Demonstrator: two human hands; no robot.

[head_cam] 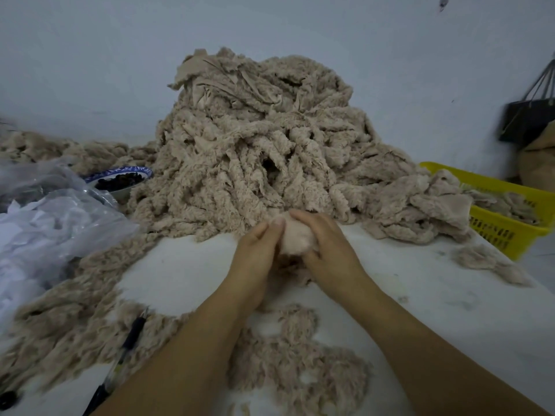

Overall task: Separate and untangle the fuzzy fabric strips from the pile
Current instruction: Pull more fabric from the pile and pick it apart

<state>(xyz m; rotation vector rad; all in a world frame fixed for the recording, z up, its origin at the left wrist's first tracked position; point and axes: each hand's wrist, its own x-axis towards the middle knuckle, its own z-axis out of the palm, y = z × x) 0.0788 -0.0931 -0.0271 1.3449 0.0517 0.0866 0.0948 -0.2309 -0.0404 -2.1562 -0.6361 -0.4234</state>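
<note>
A tall pile of beige fuzzy fabric strips (255,145) rises at the middle of the white table (420,295), against the wall. Just in front of its foot, both my hands hold one pale bunched piece of fuzzy fabric (295,240). My left hand (255,259) grips its left side with thumb on top. My right hand (324,244) curls over its right side. Part of the piece hangs hidden below my palms. Loose strips (288,355) lie spread on the table under my forearms.
A yellow plastic basket (504,232) with fabric pieces stands at right. Clear plastic bags (54,223) and a blue-patterned bowl (120,178) of dark items sit at left. A pen (126,352) lies on strips at lower left. A dark bag (528,115) hangs on the wall.
</note>
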